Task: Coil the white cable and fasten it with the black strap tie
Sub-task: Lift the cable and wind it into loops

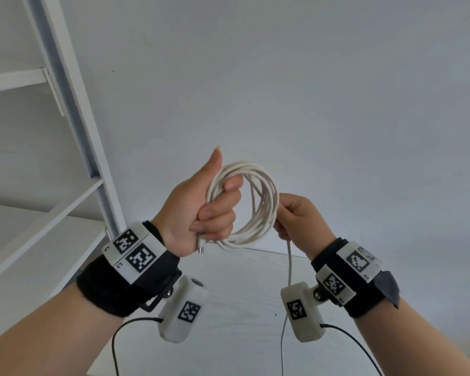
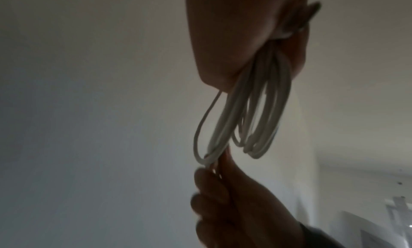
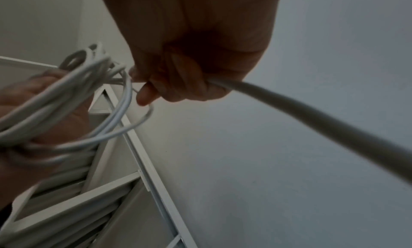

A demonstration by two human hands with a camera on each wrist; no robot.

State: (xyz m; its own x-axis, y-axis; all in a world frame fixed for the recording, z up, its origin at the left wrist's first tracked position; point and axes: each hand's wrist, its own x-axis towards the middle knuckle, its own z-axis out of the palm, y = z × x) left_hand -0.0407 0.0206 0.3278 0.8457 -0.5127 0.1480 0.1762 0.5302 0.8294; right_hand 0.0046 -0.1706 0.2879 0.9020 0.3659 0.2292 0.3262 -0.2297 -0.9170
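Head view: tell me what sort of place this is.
Probably a plain indoor room, a home or office corner. A bare white wall, a white shelf unit on the left and a white table below the hands suggest that.

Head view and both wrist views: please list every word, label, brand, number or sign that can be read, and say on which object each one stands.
No readable word, brand or number appears in any view.
Wrist bands and camera housings: black-and-white square code markers only, no text.
Beside those markers: tiny dark marks, too small to read.
White cable, left hand, right hand: no print visible.
Both wrist views: dim and blurred, no text.
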